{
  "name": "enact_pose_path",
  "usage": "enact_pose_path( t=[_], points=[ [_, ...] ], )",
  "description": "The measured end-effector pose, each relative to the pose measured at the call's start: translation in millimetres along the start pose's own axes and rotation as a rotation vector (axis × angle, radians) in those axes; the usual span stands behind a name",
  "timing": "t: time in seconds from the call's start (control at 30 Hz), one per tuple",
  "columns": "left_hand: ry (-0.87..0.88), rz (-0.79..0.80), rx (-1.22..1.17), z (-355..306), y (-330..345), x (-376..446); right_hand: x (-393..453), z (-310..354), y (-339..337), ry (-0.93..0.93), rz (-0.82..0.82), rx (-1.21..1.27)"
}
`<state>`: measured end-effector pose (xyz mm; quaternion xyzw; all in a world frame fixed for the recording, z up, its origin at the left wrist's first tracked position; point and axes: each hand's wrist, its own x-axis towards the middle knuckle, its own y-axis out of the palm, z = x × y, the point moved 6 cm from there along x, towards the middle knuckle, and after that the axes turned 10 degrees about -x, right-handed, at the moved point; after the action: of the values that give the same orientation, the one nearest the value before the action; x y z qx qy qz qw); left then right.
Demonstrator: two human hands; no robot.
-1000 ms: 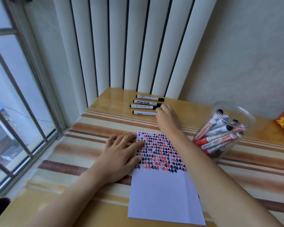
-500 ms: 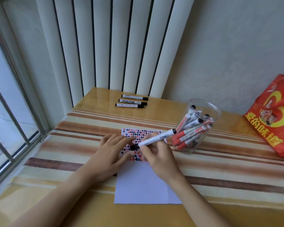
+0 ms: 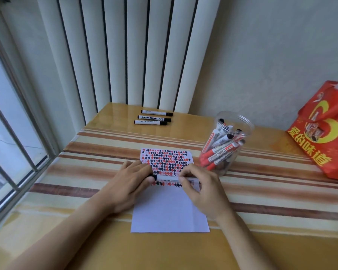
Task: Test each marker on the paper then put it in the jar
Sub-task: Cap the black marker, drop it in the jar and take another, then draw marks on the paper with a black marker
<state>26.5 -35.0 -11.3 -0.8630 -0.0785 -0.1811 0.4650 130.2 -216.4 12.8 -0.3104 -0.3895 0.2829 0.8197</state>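
Marker (image 3: 173,179) with white barrel lies level across the paper (image 3: 169,207) at mid-frame, held at both ends. Left hand (image 3: 130,183) grips the black cap end at the left, fingers closed round it. Right hand (image 3: 202,189) pinches the barrel at the right, thumb and forefinger closed on it. Whether the cap is on or partly off cannot be told. Paper lies flat on the striped table (image 3: 271,193); its upper half carries dense red and black marks, its lower half is blank. Jar (image 3: 223,144), clear and open-topped, stands just right of the paper's upper edge, holding red and black markers that lean inside it. Three spare markers (image 3: 152,118) lie in a row at the table's far edge, centre of frame, well apart from the paper. Red bag (image 3: 324,129) sits at the right edge. Window (image 3: 10,133) fills the left side.
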Motion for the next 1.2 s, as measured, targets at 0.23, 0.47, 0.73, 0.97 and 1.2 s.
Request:
enact_pose_path(
  t=[0.23,0.47,0.73,0.97,1.2],
  points=[
    [0.049,-0.012,0.036,-9,3,3,-6,42,36,-0.225,-0.018,-0.440],
    [0.097,-0.066,-0.039,-6,3,2,-7,53,37,-0.241,-0.177,-0.568],
    [0.113,-0.069,-0.059,-4,3,0,-7,53,43,-0.273,-0.203,-0.602],
    [0.130,-0.010,-0.048,-5,9,4,-8,50,45,-0.293,-0.141,-0.648],
    [0.141,-0.005,-0.080,-6,7,4,-6,46,44,-0.262,-0.063,-0.624]
  ],
)
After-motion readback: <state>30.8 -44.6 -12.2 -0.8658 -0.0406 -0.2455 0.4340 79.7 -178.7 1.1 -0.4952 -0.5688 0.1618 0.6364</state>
